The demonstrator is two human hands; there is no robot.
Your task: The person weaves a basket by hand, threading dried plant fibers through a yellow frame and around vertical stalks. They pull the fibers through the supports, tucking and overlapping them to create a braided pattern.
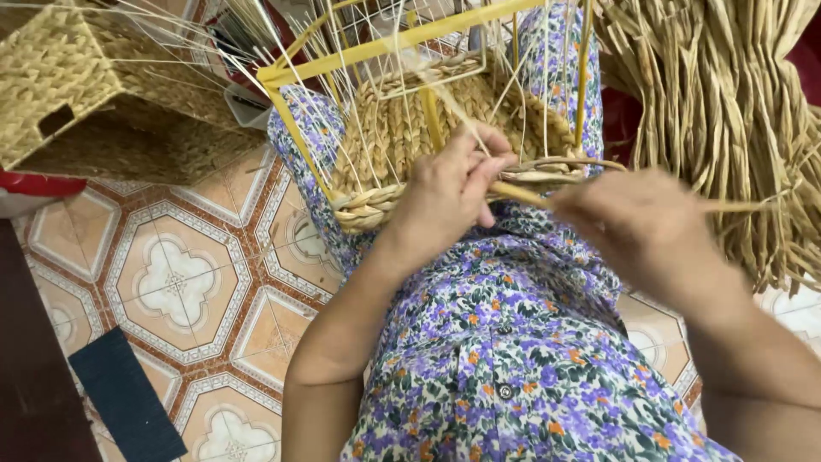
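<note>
A half-woven straw basket (pixel 389 141) rests on my lap inside a yellow metal frame (pixel 402 38), with thin white stakes standing up from its woven part. My left hand (pixel 449 192) presses on the basket's near rim and pinches a flat straw strand (pixel 547 175) against it. My right hand (pixel 637 222), blurred, grips the same strand further right and holds it stretched out sideways. The strand's tail runs on toward the straw pile.
A finished woven box (pixel 77 85) stands at top left on the patterned tile floor (pixel 184 282). A big bundle of dried straw (pixel 727 111) lies at right. A dark mat (pixel 128 398) and a dark wooden edge (pixel 26 376) are at lower left.
</note>
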